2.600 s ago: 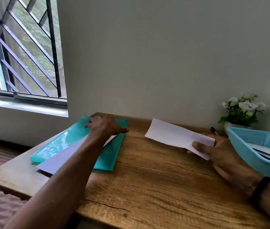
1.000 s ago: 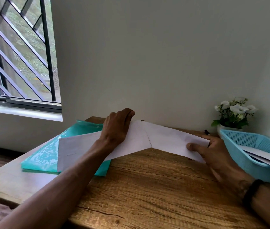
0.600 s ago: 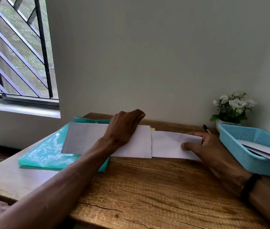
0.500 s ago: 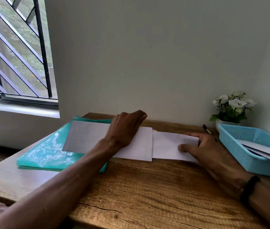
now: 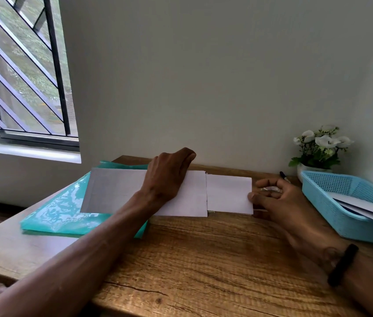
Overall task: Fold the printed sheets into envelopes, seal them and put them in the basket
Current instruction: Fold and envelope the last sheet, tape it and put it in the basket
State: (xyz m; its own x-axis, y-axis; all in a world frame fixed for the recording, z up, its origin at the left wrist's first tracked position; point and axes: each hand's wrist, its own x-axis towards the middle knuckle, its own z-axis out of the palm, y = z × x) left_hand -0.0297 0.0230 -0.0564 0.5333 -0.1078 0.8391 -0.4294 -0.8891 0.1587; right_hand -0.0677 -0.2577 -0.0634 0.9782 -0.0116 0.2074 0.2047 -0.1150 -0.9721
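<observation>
A long white envelope lies flat, its left part on a teal folder and its open end facing right. My left hand presses down on its middle. A folded white sheet sticks out of that open end, partly inside. My right hand holds the sheet's right edge, thumb on the edge. At the far right stands a light blue basket with white envelopes lying in it.
The wooden table stands against a grey wall. A black pen and a pot of white flowers are behind the basket. A clear ring, perhaps a tape roll, shows under my right fingers. A barred window is at the left.
My left hand drew the envelope off the folder toward the middle. My right hand brought the folded sheet to its open end and slid it partly in.
</observation>
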